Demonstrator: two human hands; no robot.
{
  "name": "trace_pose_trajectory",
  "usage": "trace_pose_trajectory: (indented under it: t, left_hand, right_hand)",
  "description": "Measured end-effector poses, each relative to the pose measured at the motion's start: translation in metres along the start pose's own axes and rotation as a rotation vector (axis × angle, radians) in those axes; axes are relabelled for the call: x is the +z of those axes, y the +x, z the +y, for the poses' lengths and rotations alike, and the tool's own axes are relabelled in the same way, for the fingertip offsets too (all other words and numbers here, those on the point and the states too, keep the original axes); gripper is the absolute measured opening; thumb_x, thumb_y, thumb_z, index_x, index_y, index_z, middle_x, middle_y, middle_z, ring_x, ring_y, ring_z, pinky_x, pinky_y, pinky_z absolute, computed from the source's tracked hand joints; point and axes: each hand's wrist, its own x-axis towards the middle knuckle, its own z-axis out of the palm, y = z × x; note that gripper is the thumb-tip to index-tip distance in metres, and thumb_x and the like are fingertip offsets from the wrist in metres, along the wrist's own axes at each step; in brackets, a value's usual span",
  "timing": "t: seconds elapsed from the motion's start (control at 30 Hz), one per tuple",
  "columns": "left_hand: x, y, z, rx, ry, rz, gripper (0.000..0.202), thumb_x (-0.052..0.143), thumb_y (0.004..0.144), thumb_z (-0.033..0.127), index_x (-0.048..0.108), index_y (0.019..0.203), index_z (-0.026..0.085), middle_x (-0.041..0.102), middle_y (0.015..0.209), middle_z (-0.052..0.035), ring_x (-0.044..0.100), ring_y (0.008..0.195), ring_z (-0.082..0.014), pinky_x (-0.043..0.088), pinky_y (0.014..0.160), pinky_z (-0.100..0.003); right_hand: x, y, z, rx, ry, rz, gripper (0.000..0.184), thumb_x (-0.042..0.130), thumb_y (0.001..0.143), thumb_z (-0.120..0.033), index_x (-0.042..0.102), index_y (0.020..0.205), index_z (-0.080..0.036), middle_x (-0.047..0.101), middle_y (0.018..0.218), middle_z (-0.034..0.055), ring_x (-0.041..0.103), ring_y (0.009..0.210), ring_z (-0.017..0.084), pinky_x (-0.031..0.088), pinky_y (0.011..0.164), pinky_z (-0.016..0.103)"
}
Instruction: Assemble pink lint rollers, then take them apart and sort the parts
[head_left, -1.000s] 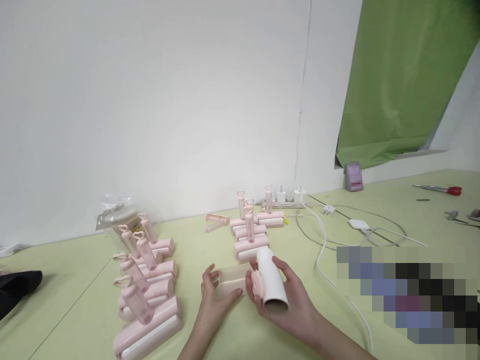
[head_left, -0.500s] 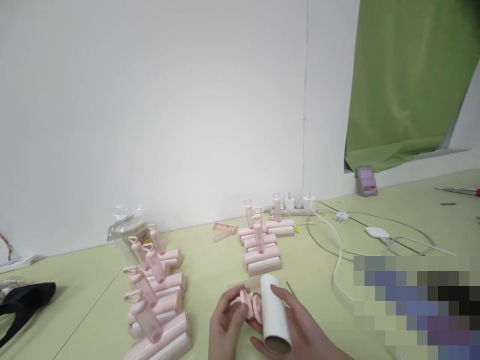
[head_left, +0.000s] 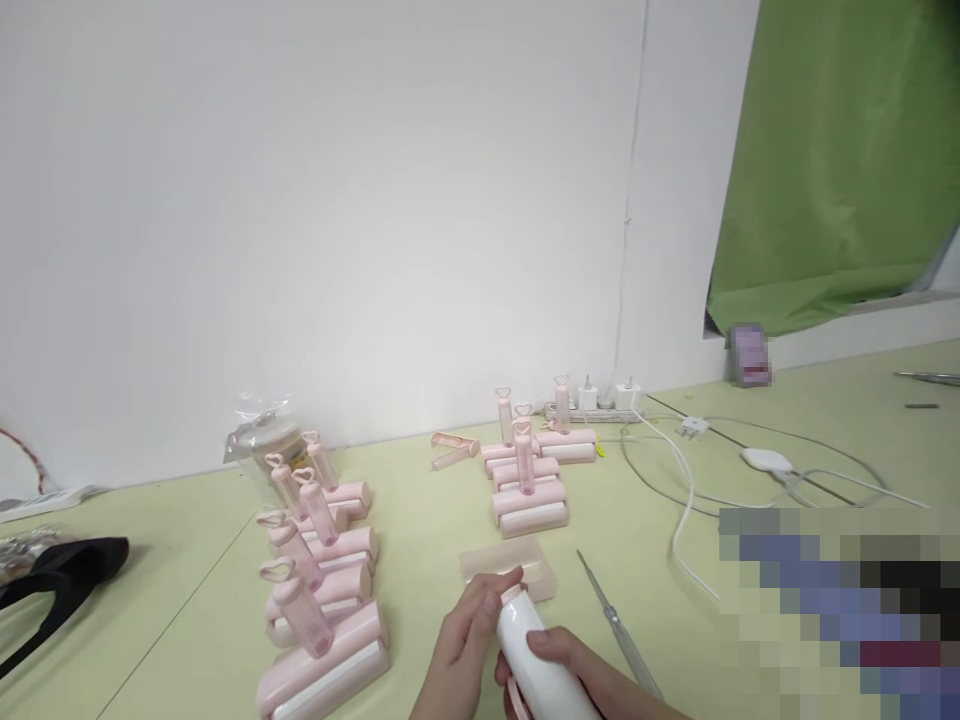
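While the right hand (head_left: 581, 682) keeps its fingers wrapped tight round the white roll (head_left: 551, 688) at the bottom edge of the view, the left hand (head_left: 457, 645) has changed jobs. A second ago it held the see-through pink cover (head_left: 510, 565) next to the roll. Now that cover lies flat on the table (head_left: 420, 520) just beyond the hands, touching neither. The left fingertips are curled and pinching the pink cap (head_left: 514, 597) on the far end of the roll. So both hands are now on the one roll, held low and close to the body and tilted away from the person, and the cover is set aside.

A metal tool (head_left: 619, 625), maybe scissors, lies just right of the hands. Left of them is a row of finished pink lint rollers (head_left: 322, 600) with heart-topped handles. A second row (head_left: 529, 490) stands behind the cover.

The table is pale green and runs back to a plain white wall (head_left: 337, 200). A power strip (head_left: 600, 405) with plugs sits at the wall, with white cables (head_left: 682, 500) looping to the right. A clear plastic bag (head_left: 259, 440) is behind the left row, and a black strap (head_left: 67, 570) lies at far left. A green cloth (head_left: 840, 150) hangs at upper right. The lower right corner is blurred out.
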Motion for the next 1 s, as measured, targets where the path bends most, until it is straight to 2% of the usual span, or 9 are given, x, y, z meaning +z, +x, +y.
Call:
trace_pose_trajectory:
  t: [0.1, 0.23, 0.33, 0.43, 0.57, 0.67, 0.73, 0.83, 1.0]
  left_hand:
    - [0.002, -0.003, -0.003, -0.032, -0.012, -0.027, 0.049, 0.04, 0.077, 0.055, 0.058, 0.109, 0.023, 0.059, 0.087, -0.0031, 0.048, 0.058, -0.011, 0.042, 0.064, -0.025]
    - [0.005, -0.006, -0.003, 0.016, -0.166, -0.024, 0.051, 0.064, 0.063, 0.047, 0.058, 0.107, 0.023, 0.058, 0.105, -0.0078, 0.054, 0.087, -0.0225, 0.045, 0.07, -0.028]
    - [0.0, -0.004, 0.005, 0.02, -0.332, 0.163, 0.051, 0.067, 0.063, 0.038, 0.055, 0.11, 0.023, 0.059, 0.106, -0.0082, 0.056, 0.091, -0.0242, 0.047, 0.07, -0.028]
    - [-0.005, 0.002, 0.012, 0.002, -0.559, 0.406, 0.053, 0.067, 0.064, 0.035, 0.049, 0.113, 0.025, 0.057, 0.112, -0.0082, 0.058, 0.091, -0.0229, 0.047, 0.075, -0.03]
    - [0.006, 0.01, 0.014, -0.112, -0.798, 0.396, 0.027, 0.068, 0.066, 0.028, 0.058, 0.086, 0.013, 0.062, 0.097, -0.0114, 0.059, 0.085, -0.0205, 0.047, 0.077, -0.031]
    - [0.022, 0.016, 0.018, -0.17, -0.961, 0.34, 0.011, 0.062, 0.072, 0.02, 0.059, 0.077, 0.012, 0.063, 0.081, -0.0074, 0.06, 0.08, -0.0168, 0.047, 0.078, -0.028]
    - [0.029, 0.019, 0.022, -0.192, -1.045, 0.299, 0.01, 0.057, 0.076, 0.02, 0.06, 0.078, 0.011, 0.063, 0.079, -0.0079, 0.06, 0.079, -0.0167, 0.047, 0.078, -0.027]
    - [0.032, 0.021, 0.027, -0.192, -1.081, 0.282, 0.013, 0.053, 0.08, 0.019, 0.061, 0.08, 0.009, 0.064, 0.082, -0.0088, 0.06, 0.08, -0.0168, 0.047, 0.078, -0.026]
    - [0.027, 0.017, 0.024, -0.272, -1.108, 0.303, 0.014, 0.052, 0.08, 0.016, 0.062, 0.077, 0.007, 0.065, 0.079, -0.0101, 0.062, 0.077, -0.0165, 0.048, 0.076, -0.025]
  right_hand:
    - [0.003, -0.002, -0.002, 0.015, 0.025, 0.036, 0.04, 0.049, 0.066, -0.051, 0.055, 0.072, -0.012, 0.056, 0.053, 0.0012, 0.049, 0.048, 0.008, 0.033, 0.049, 0.018]
    - [0.005, 0.002, -0.002, 0.037, 0.004, 0.072, 0.048, 0.046, 0.067, -0.056, 0.055, 0.063, -0.01, 0.055, 0.053, 0.0026, 0.05, 0.046, 0.008, 0.034, 0.048, 0.018]
    - [0.003, 0.003, -0.008, -0.032, 0.044, 0.094, 0.049, 0.04, 0.072, -0.057, 0.058, 0.073, -0.011, 0.057, 0.059, 0.0036, 0.055, 0.053, 0.012, 0.04, 0.05, 0.021]
    - [0.001, -0.006, -0.021, -0.349, -0.015, 0.251, 0.029, 0.05, 0.074, -0.036, 0.054, 0.096, -0.017, 0.061, 0.082, 0.0039, 0.059, 0.077, 0.016, 0.046, 0.064, 0.025]
    - [-0.001, -0.023, -0.037, -0.883, -0.54, 0.568, 0.032, 0.051, 0.079, -0.025, 0.048, 0.111, -0.024, 0.056, 0.109, 0.0046, 0.052, 0.102, 0.019, 0.044, 0.086, 0.031]
    - [-0.001, -0.031, -0.038, -1.163, -1.153, 0.525, 0.037, 0.044, 0.082, -0.017, 0.046, 0.119, -0.024, 0.049, 0.122, 0.0064, 0.043, 0.114, 0.021, 0.038, 0.095, 0.032]
    - [-0.001, -0.032, -0.035, -1.262, -1.499, 0.442, 0.05, 0.043, 0.08, -0.011, 0.035, 0.129, -0.02, 0.042, 0.13, 0.0078, 0.036, 0.12, 0.022, 0.035, 0.097, 0.033]
    - [-0.003, -0.03, -0.033, -1.396, -1.784, 0.401, 0.06, 0.041, 0.079, -0.006, 0.023, 0.135, -0.015, 0.032, 0.137, 0.0088, 0.031, 0.123, 0.023, 0.035, 0.098, 0.033]
    - [-0.004, -0.025, -0.034, -1.478, -2.039, 0.332, 0.058, 0.046, 0.077, -0.007, 0.029, 0.132, -0.011, 0.04, 0.131, 0.0115, 0.031, 0.123, 0.025, 0.033, 0.099, 0.036]
